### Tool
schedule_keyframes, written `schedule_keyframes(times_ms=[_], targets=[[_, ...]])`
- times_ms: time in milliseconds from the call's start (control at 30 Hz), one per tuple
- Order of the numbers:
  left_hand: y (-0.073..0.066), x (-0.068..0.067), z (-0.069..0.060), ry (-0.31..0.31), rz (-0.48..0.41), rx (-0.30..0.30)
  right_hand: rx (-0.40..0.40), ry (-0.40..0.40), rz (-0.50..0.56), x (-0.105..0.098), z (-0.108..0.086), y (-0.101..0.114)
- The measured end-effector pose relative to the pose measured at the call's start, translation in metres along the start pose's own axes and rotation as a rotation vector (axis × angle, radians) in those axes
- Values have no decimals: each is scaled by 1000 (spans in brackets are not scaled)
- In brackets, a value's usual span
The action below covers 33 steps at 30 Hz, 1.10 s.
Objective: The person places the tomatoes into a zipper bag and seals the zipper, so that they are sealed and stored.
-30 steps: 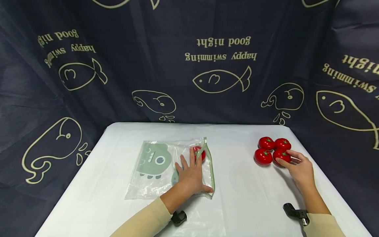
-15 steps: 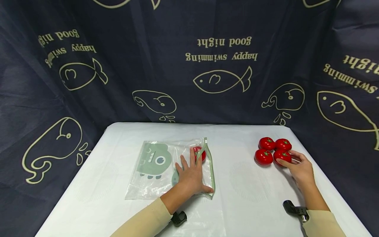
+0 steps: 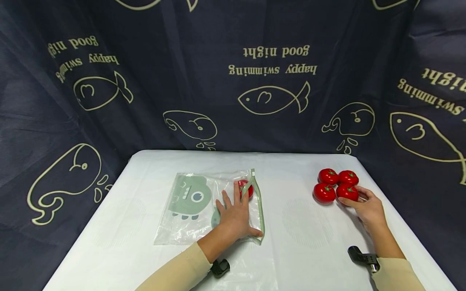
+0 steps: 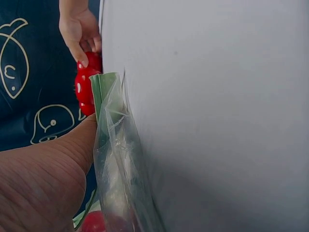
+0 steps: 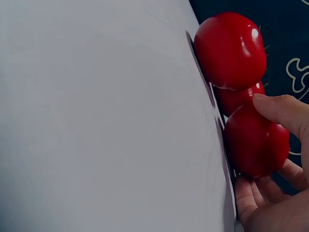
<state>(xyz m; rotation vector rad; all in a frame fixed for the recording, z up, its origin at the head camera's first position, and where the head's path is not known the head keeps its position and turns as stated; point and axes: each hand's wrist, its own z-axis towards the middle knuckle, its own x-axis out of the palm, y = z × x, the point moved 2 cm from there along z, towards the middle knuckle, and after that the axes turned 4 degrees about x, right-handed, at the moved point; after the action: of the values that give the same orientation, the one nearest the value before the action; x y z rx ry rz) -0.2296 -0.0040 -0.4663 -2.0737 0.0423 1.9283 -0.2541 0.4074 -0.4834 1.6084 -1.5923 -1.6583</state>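
A clear zip bag (image 3: 164, 230) with a green monster print lies flat at centre-left, and one red tomato (image 3: 249, 190) shows inside near its green-edged opening. My left hand (image 3: 234, 220) rests on the bag with fingers spread, its thumb by the green edge (image 4: 107, 96). Over on the right, my right hand (image 3: 371, 210) grips the nearest tomato (image 3: 347, 192) of a cluster, thumb on one side and fingers on the other. In the right wrist view the thumb of the right hand (image 5: 285, 193) presses the held tomato (image 5: 256, 142), which stands on the table.
Three more tomatoes touch or sit close to the held one: front left (image 3: 324, 193), back left (image 3: 328, 176) and back right (image 3: 348, 177). The white table (image 3: 291, 258) ends behind them at a dark curtain (image 3: 204, 48) with fish and whale drawings.
The right hand has closed in slightly around the nearest tomato, its thumb a little lower on it. The left hand and the bag have not visibly moved.
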Motion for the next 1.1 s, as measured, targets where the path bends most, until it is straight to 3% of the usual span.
schedule_keyframes(times_ms=[267, 700, 1100], targets=[[0, -1, 0, 5, -1, 1, 6, -4, 37, 1, -3, 0], [-1, 0, 1, 10, -6, 4, -4, -50, -8, -3, -14, -5], [0, 0, 1, 9, -21, 7, 13, -21, 70, 0, -29, -3]])
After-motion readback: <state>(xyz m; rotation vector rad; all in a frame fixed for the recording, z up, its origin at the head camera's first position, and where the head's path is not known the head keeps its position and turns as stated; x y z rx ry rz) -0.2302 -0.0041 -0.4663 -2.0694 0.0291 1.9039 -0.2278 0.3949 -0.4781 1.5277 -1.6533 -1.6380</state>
